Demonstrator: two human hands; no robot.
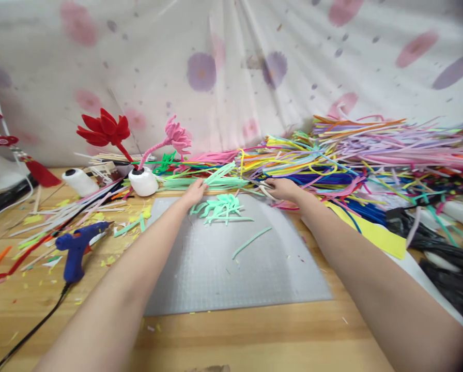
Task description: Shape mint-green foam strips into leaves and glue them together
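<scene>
My left hand [196, 192] is closed at the left part of a bundle of mint-green pipe cleaners [226, 182] lying along the mat's far edge. In my right hand [281, 188] is a pair of scissors [267, 192] with pale handles. Their blades point left toward the bundle's right end; whether they touch it I cannot tell. Just nearer than the bundle lies a heap of short, bent mint-green pieces [221, 207] on the grey cutting mat [239, 279]. One loose green pipe cleaner [250, 243] rests by itself closer to me.
A blue glue gun [76, 248] with a black cord lies at left among scraps. Behind it stand a red flower [105, 129] and a pink flower [175, 135] by a white pot [143, 182]. Many coloured pipe cleaners [390, 144] are piled at back right, beside black plastic [444, 274].
</scene>
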